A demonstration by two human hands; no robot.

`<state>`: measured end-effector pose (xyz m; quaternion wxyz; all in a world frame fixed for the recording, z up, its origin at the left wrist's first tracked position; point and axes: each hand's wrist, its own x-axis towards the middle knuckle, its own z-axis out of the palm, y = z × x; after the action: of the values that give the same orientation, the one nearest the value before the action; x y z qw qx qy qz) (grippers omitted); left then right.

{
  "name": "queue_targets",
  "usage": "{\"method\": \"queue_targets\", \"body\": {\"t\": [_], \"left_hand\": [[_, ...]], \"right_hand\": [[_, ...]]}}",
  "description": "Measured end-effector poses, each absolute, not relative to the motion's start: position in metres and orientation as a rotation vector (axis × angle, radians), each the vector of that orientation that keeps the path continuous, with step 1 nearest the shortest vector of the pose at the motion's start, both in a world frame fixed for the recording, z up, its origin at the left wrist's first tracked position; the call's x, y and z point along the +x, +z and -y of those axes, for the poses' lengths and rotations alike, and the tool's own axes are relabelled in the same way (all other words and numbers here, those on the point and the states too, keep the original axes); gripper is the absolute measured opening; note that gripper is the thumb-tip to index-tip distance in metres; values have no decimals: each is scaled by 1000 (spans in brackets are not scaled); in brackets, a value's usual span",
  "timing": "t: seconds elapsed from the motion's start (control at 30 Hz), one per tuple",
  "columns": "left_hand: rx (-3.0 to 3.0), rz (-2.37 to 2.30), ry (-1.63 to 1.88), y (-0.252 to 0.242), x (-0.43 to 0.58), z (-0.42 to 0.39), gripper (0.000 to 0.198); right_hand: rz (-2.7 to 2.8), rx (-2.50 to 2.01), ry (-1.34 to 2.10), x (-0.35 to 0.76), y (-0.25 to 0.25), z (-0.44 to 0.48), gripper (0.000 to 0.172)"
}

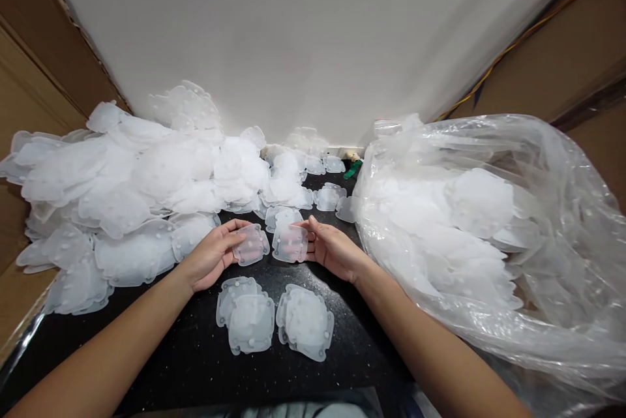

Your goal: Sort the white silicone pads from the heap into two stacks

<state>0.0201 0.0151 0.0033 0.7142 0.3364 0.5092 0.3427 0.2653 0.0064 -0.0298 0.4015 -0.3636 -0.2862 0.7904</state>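
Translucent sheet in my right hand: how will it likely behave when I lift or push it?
The translucent sheet is probably light: it looks thin, and the right hand holds it by one edge. It seems fairly stiff, staying roughly flat beyond the grip. It may slide when stacked, as the sheets in the near right pile lie out of line.

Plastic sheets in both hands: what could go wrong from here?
The thin sheet in the left hand, or its twin in the right hand, might slip from its edge grip. The loose heap on the left could slide across the black table. The bag near the right forearm might snag it.
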Motion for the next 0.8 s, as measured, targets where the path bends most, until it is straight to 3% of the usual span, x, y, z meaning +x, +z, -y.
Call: {"method": "queue_targets", "body": {"t": [0.1, 0.53, 0.8], "left_hand": [[731, -1104, 743, 6, 22, -15, 12], [680, -962, 656, 3, 17, -17, 51], [667, -918, 640, 0, 15, -17, 52]], "right_hand": [[723, -936, 2025, 265, -30, -7, 43], [786, -947, 2051, 266, -28, -5, 47], [810, -944, 2037, 266, -28, -5, 46]]}}
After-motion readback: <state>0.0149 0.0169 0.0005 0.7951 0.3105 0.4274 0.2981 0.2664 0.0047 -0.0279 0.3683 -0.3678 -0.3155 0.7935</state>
